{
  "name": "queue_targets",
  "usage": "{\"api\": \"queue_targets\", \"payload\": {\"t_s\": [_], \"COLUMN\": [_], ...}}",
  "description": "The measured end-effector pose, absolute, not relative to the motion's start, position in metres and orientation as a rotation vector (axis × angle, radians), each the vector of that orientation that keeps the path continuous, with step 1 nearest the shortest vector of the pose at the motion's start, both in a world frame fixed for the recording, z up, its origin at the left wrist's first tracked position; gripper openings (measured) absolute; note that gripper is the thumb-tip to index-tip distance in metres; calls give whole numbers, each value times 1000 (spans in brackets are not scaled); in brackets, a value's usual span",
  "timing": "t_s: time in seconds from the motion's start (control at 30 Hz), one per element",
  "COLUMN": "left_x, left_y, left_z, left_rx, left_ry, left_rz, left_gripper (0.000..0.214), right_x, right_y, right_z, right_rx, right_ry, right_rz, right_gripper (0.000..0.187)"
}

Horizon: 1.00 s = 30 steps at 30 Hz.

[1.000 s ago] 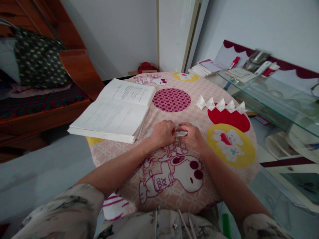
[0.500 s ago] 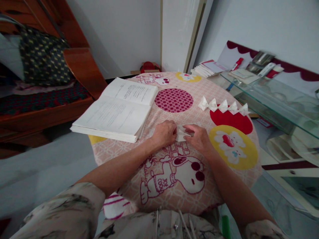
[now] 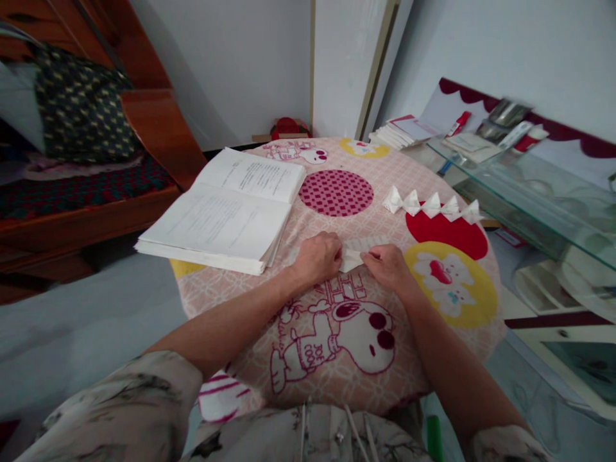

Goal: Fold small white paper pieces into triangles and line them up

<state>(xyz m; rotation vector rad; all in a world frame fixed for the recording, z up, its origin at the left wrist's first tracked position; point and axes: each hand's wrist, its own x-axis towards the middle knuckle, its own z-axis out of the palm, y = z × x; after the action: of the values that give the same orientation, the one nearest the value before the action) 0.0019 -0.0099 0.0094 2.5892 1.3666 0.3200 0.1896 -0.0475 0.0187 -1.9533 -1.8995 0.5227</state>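
A small piece of folded white paper (image 3: 351,259) lies low over the tablecloth between my hands. My left hand (image 3: 319,258) is closed at its left end, fingers curled down against it. At the paper's right edge, the thumb and fingers of my right hand (image 3: 385,264) pinch it. Part of the paper is hidden under my fingers. Beyond my right hand stands a row of several small pointed folded-paper pieces (image 3: 433,205), side by side on the cloth. A thick open book (image 3: 216,218) with printed pages lies to the left of my left hand.
The round table has a patterned pink cloth (image 3: 308,321). On the right, a glass shelf (image 3: 529,192) holds cups, a red marker (image 3: 458,124) and papers, close to the table edge. A wooden bench (image 3: 158,135) with a dark patterned bag (image 3: 84,106) stands left.
My right hand's fingers have closed from a looser, spread shape into a pinch on the paper's right edge, shifting slightly right. The left hand stays in place.
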Motion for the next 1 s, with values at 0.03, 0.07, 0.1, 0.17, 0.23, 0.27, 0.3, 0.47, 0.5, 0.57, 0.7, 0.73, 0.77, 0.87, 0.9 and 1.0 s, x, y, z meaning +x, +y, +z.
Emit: {"api": "queue_targets", "payload": {"t_s": [0.03,0.07,0.1,0.17,0.23,0.27,0.3,0.47,0.5,0.57,0.7,0.73,0.77,0.87,0.9,1.0], "left_x": [2,2,2,2,2,2,2,3,3,3,3,3,3,4,4,4], "left_y": [-10,-10,-10,-9,-9,-10,-10,-11,-11,-11,-11,-12,-12,-13,-13,-13], "left_z": [9,9,9,8,8,8,9,10,10,10,11,11,12,13,14,14], "left_rx": [2591,2592,2593,2592,2590,2588,2587,2587,2591,2598,2592,2586,2581,2571,2570,2577], "left_ry": [1364,1361,1356,1351,1351,1353,1355,1365,1364,1365,1367,1365,1362,1365,1370,1370], "left_rz": [319,320,321,327,330,330,328,303,301,303,308,302,296,290,294,300], "left_gripper": [16,16,17,17,17,17,17,17,17,17,17,17,17,17,17,18], "right_x": [190,190,190,189,188,187,187,184,184,184,189,190,192,195,196,197], "right_y": [-47,-47,-47,-47,-46,-46,-45,-44,-45,-45,-47,-48,-48,-48,-48,-47], "right_z": [19,19,20,20,20,20,20,19,19,20,24,25,25,25,25,22], "right_rx": [-1955,-1964,-1980,-2015,-2034,-2041,-2048,-2041,-2029,-2004,-1942,-1924,-1906,-1861,-1849,-1831], "right_ry": [-1909,-1920,-1933,-1965,-1995,-2003,-2005,-2041,-2052,-2049,-1911,-1859,-1809,-1710,-1685,-1610], "right_rz": [545,547,526,450,407,411,427,372,341,330,670,772,853,962,981,1028], "right_gripper": [40,39,38,37,35,34,34,32,33,35,42,45,47,48,48,49]}}
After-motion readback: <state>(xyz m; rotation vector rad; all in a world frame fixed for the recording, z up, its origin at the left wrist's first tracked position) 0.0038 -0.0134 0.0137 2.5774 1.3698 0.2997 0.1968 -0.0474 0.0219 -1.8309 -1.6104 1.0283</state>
